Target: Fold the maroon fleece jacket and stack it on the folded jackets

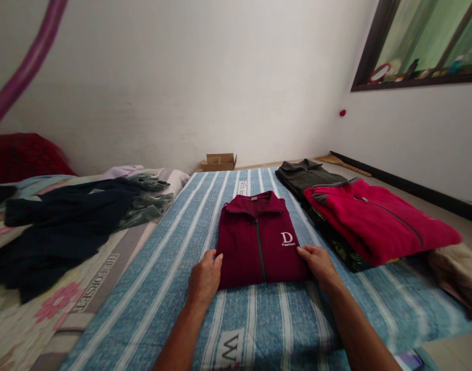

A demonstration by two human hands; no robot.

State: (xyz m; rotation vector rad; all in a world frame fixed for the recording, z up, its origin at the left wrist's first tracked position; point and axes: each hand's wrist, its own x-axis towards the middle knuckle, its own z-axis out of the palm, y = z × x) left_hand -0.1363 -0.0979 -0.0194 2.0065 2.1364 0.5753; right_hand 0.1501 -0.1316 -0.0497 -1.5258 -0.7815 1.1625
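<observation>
A maroon zip-up jacket [239, 247] lies folded into a neat rectangle, collar at the far end, with a dark zip down the middle and a white "D Fashion" print. At its near left side, my left hand [205, 275] is closed on the edge, thumb on top. My right hand [317, 263] pinches the opposite side edge below the print; the fingers under the cloth are hidden. Beneath the jacket is a blue bedsheet [174, 252] with white stripes.
To the right, a folded bright pink jacket [383, 216] rests on dark clothes, beside a folded dark grey garment [307, 175]. Dark navy clothes [69, 221] lie loosely on the flowered bed at left. A cardboard box [219, 163] stands by the wall; a purple pole [31, 62] crosses the upper left.
</observation>
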